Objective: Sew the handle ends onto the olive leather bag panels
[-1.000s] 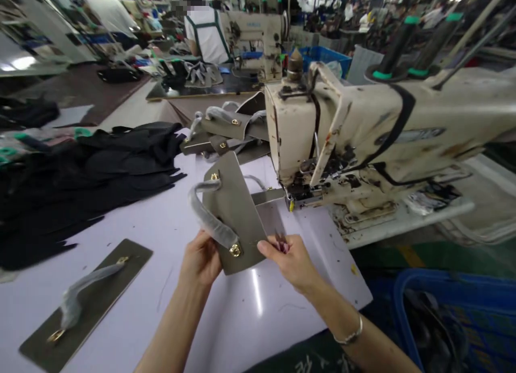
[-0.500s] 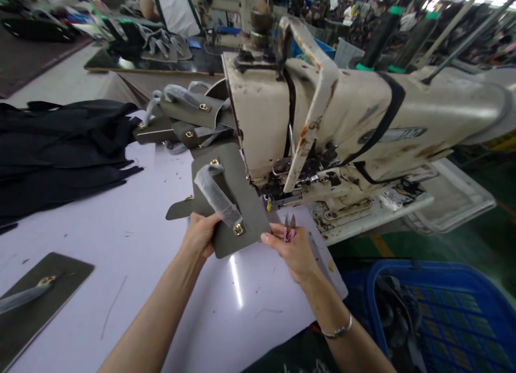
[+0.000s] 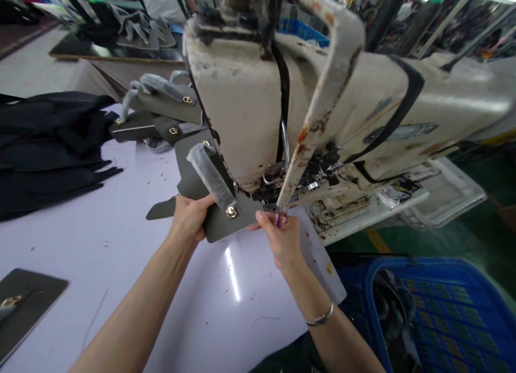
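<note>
A dark olive bag panel (image 3: 220, 227) lies under the head of the sewing machine (image 3: 237, 104), its right edge hidden near the presser foot. A plastic-wrapped handle (image 3: 212, 177) with gold hardware is fixed across the panel. My left hand (image 3: 188, 218) grips the panel's near left side, thumb on top beside the handle. At the near right corner, my right hand (image 3: 284, 241) pinches the edge. Pink-handled thread snips (image 3: 280, 218) are tucked in that same hand, their blades pointing away from me and partly lost against the machine.
Similar panels with wrapped handles (image 3: 165, 93) are piled behind, left of the machine. Black fabric pieces (image 3: 52, 147) cover the table's far left. Another panel (image 3: 34, 298) lies at the near left. A blue basket (image 3: 451, 265) holding dark pieces stands at lower right.
Both hands and the panel have moved in closer to the machine, so its head covers more of the panel's right side. The view has shifted nearer to the machine.
</note>
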`<state>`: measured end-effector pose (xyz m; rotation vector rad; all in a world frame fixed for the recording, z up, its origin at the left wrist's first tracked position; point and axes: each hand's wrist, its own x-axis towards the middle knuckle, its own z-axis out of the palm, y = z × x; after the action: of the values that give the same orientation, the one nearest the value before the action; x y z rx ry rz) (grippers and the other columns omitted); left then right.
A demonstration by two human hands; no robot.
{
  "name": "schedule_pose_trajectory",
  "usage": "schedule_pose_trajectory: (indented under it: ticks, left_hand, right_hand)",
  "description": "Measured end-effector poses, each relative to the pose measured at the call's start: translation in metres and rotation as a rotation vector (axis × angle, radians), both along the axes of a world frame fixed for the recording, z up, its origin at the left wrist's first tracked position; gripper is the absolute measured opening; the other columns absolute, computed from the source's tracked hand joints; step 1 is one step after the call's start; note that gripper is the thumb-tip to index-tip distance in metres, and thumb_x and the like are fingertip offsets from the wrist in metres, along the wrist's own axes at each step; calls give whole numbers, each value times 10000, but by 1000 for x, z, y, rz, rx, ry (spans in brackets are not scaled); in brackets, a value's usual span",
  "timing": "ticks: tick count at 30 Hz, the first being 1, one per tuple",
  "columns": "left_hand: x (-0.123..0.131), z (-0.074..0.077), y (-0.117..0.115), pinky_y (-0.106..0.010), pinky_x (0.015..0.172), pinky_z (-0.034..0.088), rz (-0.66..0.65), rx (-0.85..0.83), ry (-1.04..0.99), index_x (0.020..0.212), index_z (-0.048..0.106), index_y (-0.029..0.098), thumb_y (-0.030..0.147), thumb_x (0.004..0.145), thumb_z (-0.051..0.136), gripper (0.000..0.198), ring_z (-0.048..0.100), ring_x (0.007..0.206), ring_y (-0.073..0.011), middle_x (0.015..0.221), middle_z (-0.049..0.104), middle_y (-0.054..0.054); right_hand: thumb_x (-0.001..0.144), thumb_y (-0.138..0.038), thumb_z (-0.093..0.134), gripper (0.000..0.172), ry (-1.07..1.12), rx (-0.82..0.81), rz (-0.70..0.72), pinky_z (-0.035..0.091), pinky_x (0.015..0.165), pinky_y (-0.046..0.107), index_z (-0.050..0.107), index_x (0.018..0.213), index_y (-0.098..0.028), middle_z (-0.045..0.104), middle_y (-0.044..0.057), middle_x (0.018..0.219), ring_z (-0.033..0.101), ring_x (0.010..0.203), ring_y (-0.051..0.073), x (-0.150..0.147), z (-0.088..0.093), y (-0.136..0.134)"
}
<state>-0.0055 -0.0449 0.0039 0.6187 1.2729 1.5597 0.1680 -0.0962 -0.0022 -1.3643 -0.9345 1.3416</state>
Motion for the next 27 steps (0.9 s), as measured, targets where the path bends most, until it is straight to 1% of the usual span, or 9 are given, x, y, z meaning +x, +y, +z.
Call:
schedule_pose_trajectory:
  ticks: [3, 6, 9, 12, 19, 22, 24, 26, 27]
  left_hand:
    - [1, 3, 11, -408, 822, 660, -3, 10, 15, 986, 753, 112, 108, 507, 918, 506, 758, 927, -304, 890, 806, -78]
    - [-1, 5, 19, -435, 811, 665, -15, -20, 31, 921, 760, 89, 126, 493, 926, 461, 759, 898, -317, 903, 805, -101]
    - [-4, 4, 23, -437, 791, 668, -37, -28, 41, 873, 761, 87, 135, 491, 927, 419, 757, 888, -320, 917, 805, -114]
    - [-6, 4, 24, -431, 770, 670, -47, -36, 48, 879, 771, 75, 132, 495, 923, 417, 758, 859, -318, 923, 804, -130]
    - [-6, 1, 26, -427, 778, 668, -70, -59, 47, 863, 777, 82, 127, 481, 910, 407, 764, 822, -304, 919, 804, -133]
    - [-7, 2, 27, -440, 760, 670, -76, -67, 48, 865, 779, 85, 134, 456, 902, 430, 762, 766, -292, 921, 805, -133]
    - [-7, 2, 27, -452, 739, 670, -62, -95, 44, 829, 775, 79, 136, 436, 900, 416, 755, 726, -293, 887, 802, -142]
    - [-7, 2, 27, -459, 726, 669, -41, -127, 40, 773, 763, 75, 130, 416, 901, 388, 748, 707, -298, 854, 796, -156]
    - [-7, 1, 27, -463, 724, 669, -37, -132, 42, 764, 760, 74, 127, 412, 903, 383, 747, 709, -301, 855, 795, -162]
  right_hand:
    - [814, -465, 735, 348, 26, 0, -51, 482, 711, 302, 790, 617, -184, 726, 53, 650, 632, 720, 190, -5, 1, 6]
    - [828, -472, 733, 357, 42, 7, -89, 484, 731, 297, 787, 614, -192, 717, 48, 637, 632, 715, 181, -11, -1, 8]
    - [836, -480, 734, 358, 64, 9, -123, 499, 761, 307, 789, 624, -197, 729, 53, 652, 650, 724, 188, -16, -4, 7]
    - [836, -480, 741, 356, 76, 7, -145, 508, 779, 317, 794, 637, -189, 738, 62, 657, 668, 736, 201, -18, -5, 7]
    - [851, -485, 736, 379, 54, 34, -139, 486, 743, 301, 792, 633, -180, 721, 48, 631, 642, 690, 183, -17, -10, 6]
    - [846, -470, 738, 374, 62, 45, -169, 486, 746, 291, 779, 622, -173, 710, 47, 630, 651, 711, 182, -19, -9, 6]
    - [841, -461, 742, 369, 76, 43, -187, 490, 746, 283, 765, 617, -168, 708, 51, 653, 656, 735, 182, -21, -7, 5]
    - [835, -464, 743, 379, 98, 28, -202, 481, 690, 270, 736, 607, -162, 664, 39, 626, 622, 691, 166, -23, -5, 3]
    - [831, -468, 743, 390, 112, 18, -214, 463, 641, 260, 708, 592, -162, 616, 21, 592, 580, 642, 150, -25, -4, 3]
